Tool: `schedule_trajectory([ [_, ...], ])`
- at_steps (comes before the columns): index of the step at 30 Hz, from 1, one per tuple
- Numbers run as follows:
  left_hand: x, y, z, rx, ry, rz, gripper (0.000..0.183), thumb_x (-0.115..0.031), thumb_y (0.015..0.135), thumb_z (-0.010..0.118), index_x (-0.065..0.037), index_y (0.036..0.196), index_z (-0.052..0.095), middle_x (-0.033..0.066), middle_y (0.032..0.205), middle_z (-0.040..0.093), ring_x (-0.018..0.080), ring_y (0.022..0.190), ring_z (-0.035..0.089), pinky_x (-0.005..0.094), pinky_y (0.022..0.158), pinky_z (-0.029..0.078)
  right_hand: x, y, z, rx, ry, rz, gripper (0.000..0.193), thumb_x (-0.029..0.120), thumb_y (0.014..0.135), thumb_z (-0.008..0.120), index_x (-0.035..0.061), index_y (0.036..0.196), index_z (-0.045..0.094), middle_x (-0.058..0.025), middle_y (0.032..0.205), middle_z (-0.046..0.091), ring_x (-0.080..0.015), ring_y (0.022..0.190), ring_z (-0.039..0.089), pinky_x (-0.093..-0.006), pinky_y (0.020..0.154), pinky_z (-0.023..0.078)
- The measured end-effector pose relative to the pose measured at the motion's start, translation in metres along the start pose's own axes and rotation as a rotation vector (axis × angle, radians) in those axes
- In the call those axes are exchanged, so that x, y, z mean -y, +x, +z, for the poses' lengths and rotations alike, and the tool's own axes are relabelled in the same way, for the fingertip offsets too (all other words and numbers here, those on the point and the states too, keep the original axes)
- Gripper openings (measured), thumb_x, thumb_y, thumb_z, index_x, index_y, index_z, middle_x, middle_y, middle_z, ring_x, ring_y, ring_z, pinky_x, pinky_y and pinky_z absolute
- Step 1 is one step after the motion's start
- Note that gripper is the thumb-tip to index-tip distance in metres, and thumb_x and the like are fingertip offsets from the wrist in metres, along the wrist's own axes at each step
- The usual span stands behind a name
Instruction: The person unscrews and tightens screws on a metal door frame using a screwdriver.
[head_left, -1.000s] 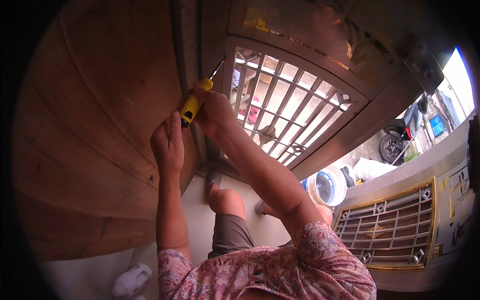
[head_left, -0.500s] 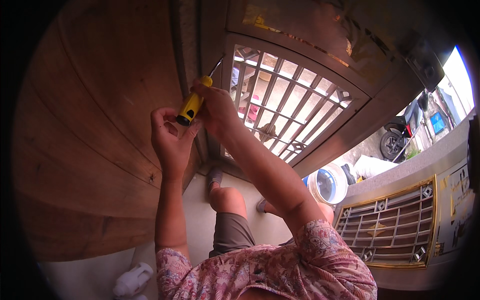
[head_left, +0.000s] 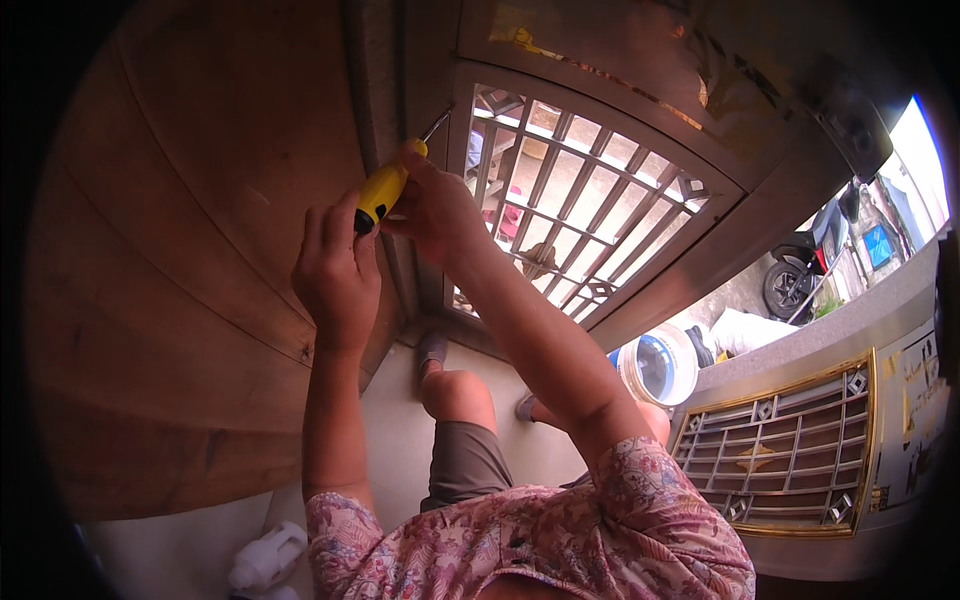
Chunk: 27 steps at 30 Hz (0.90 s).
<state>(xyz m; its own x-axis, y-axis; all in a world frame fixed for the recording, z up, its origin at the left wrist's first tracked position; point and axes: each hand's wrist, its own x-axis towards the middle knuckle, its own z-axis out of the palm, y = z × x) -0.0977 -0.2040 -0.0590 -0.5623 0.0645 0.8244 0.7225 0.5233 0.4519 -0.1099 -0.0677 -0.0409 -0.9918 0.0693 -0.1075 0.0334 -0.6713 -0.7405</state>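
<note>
A screwdriver (head_left: 384, 188) with a yellow and black handle slants up and to the right, its metal shaft reaching the edge of the metal door frame (head_left: 425, 90). My right hand (head_left: 440, 215) closes round the front part of the handle, near the shaft. At the black butt end, the fingers of my left hand (head_left: 335, 265) are bent and pinch the handle. What the tip touches is too small to make out. Just right of the shaft is the barred window (head_left: 570, 200) of the metal door.
A brown wooden door (head_left: 190, 250) fills the left side. Beyond my right arm stands a white bucket (head_left: 685, 365). A metal door panel with a gold-edged grille (head_left: 775, 445) is at lower right. A white plastic jug (head_left: 268, 558) sits at lower left. Outside, a motorbike (head_left: 790, 285) shows.
My left hand's fingers, looser around the butt end before, have closed on it. The screwdriver has shifted slightly upward, and my right hand has moved a little with it.
</note>
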Motion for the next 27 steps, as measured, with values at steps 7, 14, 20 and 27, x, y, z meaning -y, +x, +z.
schedule_trajectory([
  [7,0.012,-0.009,0.003,0.101,-0.407,-0.168,0.024,-0.013,0.083,0.068,-0.004,0.103,0.057,0.0032,0.087,0.058,0.0135,0.072,0.057,0.0274,0.062,0.047,-0.009,0.011,0.001,0.003,-0.034,-0.084,0.024,0.022,0.089,0.06,0.0017,0.101,0.057,-0.0099,0.084,0.061,-0.0203,0.073,0.063,-0.0308,0.06,0.053],
  [14,0.024,-0.01,0.006,0.186,-0.747,-0.517,0.023,-0.02,0.087,0.067,-0.001,0.092,0.056,0.0001,0.074,0.057,0.0054,0.064,0.05,0.0215,0.06,0.043,-0.019,0.01,-0.006,-0.065,-0.082,-0.157,0.021,0.011,0.086,0.059,-0.0062,0.097,0.056,-0.0131,0.082,0.06,-0.024,0.068,0.064,-0.0325,0.053,0.054],
  [20,-0.005,-0.011,0.002,0.027,-0.007,0.074,0.018,-0.008,0.078,0.069,-0.004,0.09,0.057,0.0081,0.085,0.055,0.0219,0.067,0.058,0.0294,0.06,0.047,-0.017,0.009,-0.007,-0.029,-0.033,-0.151,0.019,0.012,0.088,0.058,-0.0056,0.096,0.056,-0.0136,0.08,0.06,-0.0244,0.065,0.064,-0.0321,0.052,0.054],
  [27,-0.011,-0.015,0.009,-0.034,0.03,0.153,0.017,-0.004,0.079,0.068,-0.002,0.091,0.057,0.0097,0.091,0.054,0.0264,0.072,0.058,0.0324,0.066,0.049,-0.016,0.011,-0.011,0.042,0.092,-0.081,0.017,0.01,0.089,0.057,-0.0039,0.099,0.053,-0.014,0.085,0.06,-0.0252,0.072,0.063,-0.0361,0.064,0.054],
])
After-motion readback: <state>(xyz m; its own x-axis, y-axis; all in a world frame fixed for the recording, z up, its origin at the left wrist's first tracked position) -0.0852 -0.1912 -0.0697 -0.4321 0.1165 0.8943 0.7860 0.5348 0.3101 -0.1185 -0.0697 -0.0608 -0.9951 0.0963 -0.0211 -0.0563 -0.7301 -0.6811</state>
